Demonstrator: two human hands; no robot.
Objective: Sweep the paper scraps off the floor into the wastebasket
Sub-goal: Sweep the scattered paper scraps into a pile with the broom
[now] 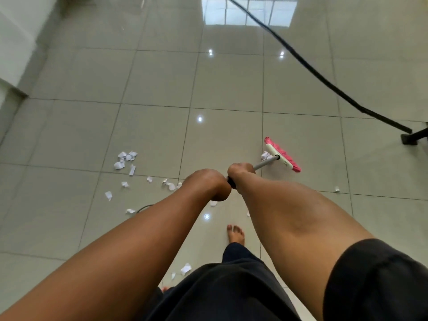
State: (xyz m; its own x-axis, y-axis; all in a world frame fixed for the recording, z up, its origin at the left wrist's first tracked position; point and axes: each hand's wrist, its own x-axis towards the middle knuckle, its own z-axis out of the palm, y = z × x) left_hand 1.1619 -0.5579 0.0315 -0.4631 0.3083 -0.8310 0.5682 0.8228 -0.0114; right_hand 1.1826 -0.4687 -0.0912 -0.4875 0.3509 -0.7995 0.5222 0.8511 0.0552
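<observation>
Both hands clenched on the broom handle point(265, 163) — left hand point(209, 184) nearer the body, right hand point(240, 173) further down. Pink broom head point(283, 158) on the floor point(162, 77) at right, apparently touching one crumpled scrap point(265, 155). Paper scraps point(125, 159) scattered left — well apart from the head.

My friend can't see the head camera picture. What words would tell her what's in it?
Both hands, left hand and right hand, grip a broom handle; its pink broom head touches one paper scrap. More paper scraps lie scattered left on the grey tiled floor.
</observation>
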